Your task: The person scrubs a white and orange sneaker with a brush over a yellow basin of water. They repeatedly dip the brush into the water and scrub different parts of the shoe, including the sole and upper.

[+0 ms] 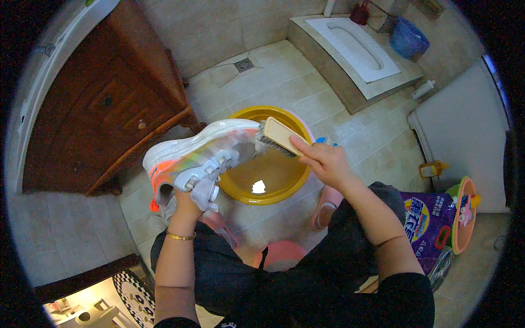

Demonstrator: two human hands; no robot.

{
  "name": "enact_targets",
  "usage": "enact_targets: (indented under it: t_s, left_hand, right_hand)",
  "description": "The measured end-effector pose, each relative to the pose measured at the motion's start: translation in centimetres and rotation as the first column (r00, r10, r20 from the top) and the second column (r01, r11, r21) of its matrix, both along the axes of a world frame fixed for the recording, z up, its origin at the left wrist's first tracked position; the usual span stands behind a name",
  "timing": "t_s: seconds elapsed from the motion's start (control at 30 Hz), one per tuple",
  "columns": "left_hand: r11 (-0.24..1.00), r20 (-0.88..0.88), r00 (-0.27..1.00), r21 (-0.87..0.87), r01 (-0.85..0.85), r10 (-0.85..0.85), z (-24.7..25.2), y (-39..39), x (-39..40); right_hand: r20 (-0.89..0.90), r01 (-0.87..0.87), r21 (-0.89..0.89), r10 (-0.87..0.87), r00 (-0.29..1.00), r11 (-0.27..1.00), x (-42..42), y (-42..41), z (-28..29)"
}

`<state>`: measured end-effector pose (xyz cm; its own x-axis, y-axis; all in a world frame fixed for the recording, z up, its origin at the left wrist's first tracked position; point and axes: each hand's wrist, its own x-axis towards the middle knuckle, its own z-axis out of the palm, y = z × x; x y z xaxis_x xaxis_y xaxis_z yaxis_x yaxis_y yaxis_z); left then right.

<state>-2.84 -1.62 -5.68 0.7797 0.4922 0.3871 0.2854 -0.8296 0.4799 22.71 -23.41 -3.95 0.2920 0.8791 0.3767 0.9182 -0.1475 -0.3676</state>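
Observation:
My left hand [187,208] grips a white sneaker [197,153] with orange and yellow-green tints, its fingers partly hidden behind the tongue and laces. The shoe is tipped on its side, toe pointing right, over the left part of a yellow basin [304,180]. Water [270,174] in the basin reflects a bright patch of light. In my right hand [328,158] is a scrubbing brush [283,135] with a pale wooden back and grey bristles. Its bristles touch the shoe's toe, where some whitish foam shows.
A wooden cabinet [102,102] stands at left. Beyond the basin are a floor drain [244,64] and a raised squat toilet [352,49] with a blue bucket [409,39]. At right lie a purple detergent bag [430,225], an orange-rimmed basin [467,233] and a yellow bottle [432,169].

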Motion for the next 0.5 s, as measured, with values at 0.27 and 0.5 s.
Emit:
enact_targets:
  t_s: [0.27,0.5]
  left_hand:
    - [0.945,0.067,0.990,-0.296,0.141,-0.127,2.1,-3.1,0.8]
    - [0.940,-0.034,0.994,-0.331,0.087,-0.104,2.3,-2.1,-0.2]
  right_hand:
    - [0.140,-0.028,-0.090,0.041,0.989,0.996,-0.6,0.3,1.8]
    - [0.053,-0.111,-0.225,0.126,0.991,0.968,1.4,-1.8,2.8]
